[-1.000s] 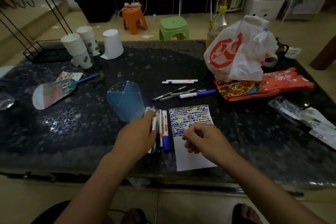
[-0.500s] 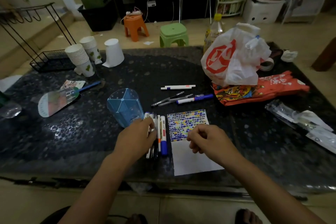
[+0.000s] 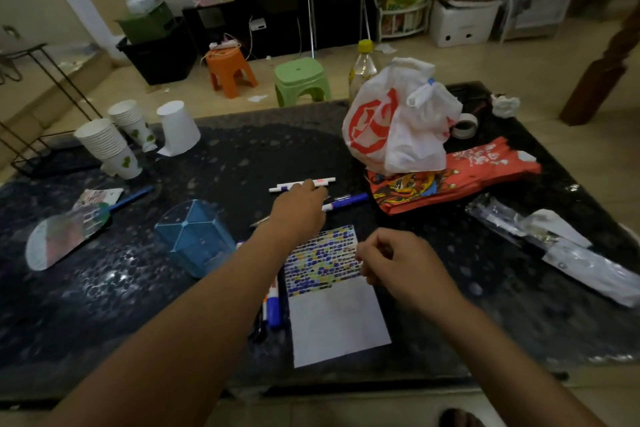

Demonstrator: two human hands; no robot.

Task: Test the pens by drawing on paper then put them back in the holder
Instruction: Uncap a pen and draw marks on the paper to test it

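Note:
My left hand [image 3: 299, 208] reaches across the table, and its fingertips touch two white pens [image 3: 323, 181] lying end to end. Just right of it lie a blue-capped pen [image 3: 349, 199] and some thin dark pens, mostly hidden under my hand. The blue pen holder [image 3: 194, 243] lies on its side left of my forearm. Several pens [image 3: 273, 303] lie beside the paper [image 3: 337, 322], whose upper half is full of coloured marks. My right hand [image 3: 398, 263] hovers with curled fingers over the paper's right edge and holds nothing that I can see.
On the dark table [image 3: 104, 305] are a white and red plastic bag [image 3: 398, 128] and a red packet [image 3: 457, 173] at the far right, and clear wrappers [image 3: 554, 243] at the right. Stacked paper cups [image 3: 107, 146] and a hand fan [image 3: 65, 236] are at the left.
My left hand left the pens beside the paper and moved forward to the white pens further up the table. My right hand stayed over the paper. The camera tilted up a little.

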